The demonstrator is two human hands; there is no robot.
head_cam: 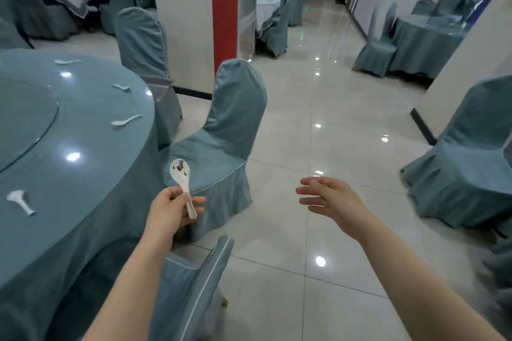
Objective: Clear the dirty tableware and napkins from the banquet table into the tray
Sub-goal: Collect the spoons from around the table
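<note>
A soiled white ceramic soup spoon (181,178) held up beside the round counter (83,174).

The left hand (173,209) pinches its handle, bowl upward, over a teal-covered chair (221,130). The right hand (329,198) hangs empty above the tiled floor (318,119), fingers (307,190) loosely spread. Four more white spoons (126,121) lie on the teal cloth.

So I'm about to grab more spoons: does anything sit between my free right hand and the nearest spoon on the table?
Yes. Your left hand, gripping a dirty spoon, and a covered chair lie between your right hand and that spoon.
</note>
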